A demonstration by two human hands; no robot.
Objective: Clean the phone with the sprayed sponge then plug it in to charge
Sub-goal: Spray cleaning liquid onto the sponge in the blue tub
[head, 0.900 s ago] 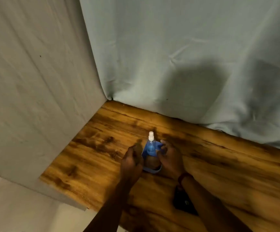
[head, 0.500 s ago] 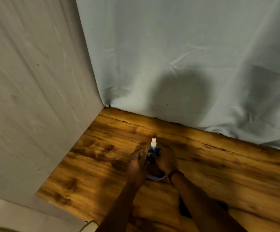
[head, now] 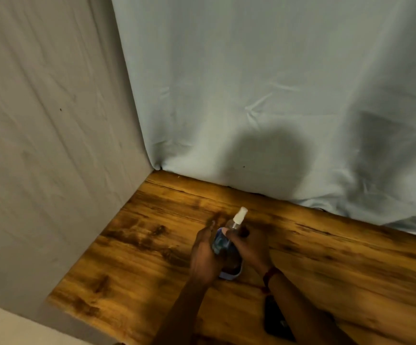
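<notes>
1. Both hands meet near the middle of the tabletop (head: 351,257). The left hand (head: 205,255) curls its fingers round what looks like a blue sponge (head: 219,242). The right hand (head: 250,247) is wrapped round the body of a clear spray bottle (head: 238,218), whose white nozzle sticks up past the fingers.
2. Under them sits a pale-blue dish (head: 231,276) — only its near rim shows.
3. The phone (head: 275,319) is dark and lies flat on the wood by the near edge. It is partly hidden under the right forearm and well apart from the sponge.
4. As I'd judge it, the sponge is soft and light, so a loose pinch at its edges should do. Once wet it may drip.
5. The bottle looks light and smooth — probably slippery if damp. I'd hold it round the body, with a forefinger free for the nozzle.
6. The phone is stiff, slick and breakable. I'd lift it by the long edges and keep moisture away from the charging port. I can't see a cable.
</notes>
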